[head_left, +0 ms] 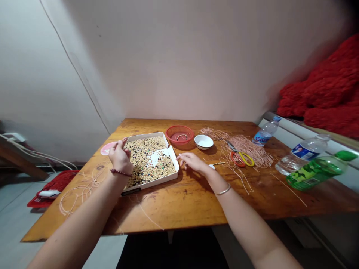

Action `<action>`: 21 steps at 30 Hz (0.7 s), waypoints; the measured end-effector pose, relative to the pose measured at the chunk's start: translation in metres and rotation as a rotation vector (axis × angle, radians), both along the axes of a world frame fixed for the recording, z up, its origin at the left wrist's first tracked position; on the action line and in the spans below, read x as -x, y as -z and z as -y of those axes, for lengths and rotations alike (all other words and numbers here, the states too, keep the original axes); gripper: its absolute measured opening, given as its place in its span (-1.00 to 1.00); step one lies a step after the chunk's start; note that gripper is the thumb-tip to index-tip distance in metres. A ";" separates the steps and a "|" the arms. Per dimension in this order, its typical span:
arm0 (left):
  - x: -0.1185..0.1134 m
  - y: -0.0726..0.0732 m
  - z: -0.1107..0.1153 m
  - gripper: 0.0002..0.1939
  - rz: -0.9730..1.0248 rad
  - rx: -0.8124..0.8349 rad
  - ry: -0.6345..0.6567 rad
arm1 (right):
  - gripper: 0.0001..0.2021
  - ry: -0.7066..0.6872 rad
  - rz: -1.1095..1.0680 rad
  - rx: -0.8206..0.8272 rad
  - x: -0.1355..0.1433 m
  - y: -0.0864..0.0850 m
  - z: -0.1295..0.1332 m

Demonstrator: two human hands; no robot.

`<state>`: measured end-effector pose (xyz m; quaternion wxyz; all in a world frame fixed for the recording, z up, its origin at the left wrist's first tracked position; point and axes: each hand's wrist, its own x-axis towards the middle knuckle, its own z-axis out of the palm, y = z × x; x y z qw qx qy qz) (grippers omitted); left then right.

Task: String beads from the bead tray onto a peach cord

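A shallow white box (157,182) lies on the wooden table, holding many small tan beads (153,144) with dark and coloured ones mixed in. My left hand (120,156) is raised over the box's left edge, its fingers curled in a pinch; what they hold is too small to make out. Just outside the right wall of the box is my right hand (192,162), fingers stretched out and nothing visible in them. A short strung row of beads (218,163) lies to the right of that hand. Loose pale cord (81,188) is looped left of the box.
Behind the box stand a red plastic basket (168,137) with a beaded strand in it and a white bowl (204,147). Scissors (242,158) rest on bundled pink cord (252,147). At the right are a clear bottle (301,155), another bottle (265,133) and a green bottle (316,172).
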<state>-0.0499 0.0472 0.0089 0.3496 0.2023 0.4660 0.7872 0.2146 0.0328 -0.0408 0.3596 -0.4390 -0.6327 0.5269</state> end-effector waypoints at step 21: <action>-0.054 0.004 0.057 -0.74 -0.428 -0.097 0.904 | -0.50 -0.242 -0.561 0.247 0.022 -0.024 0.038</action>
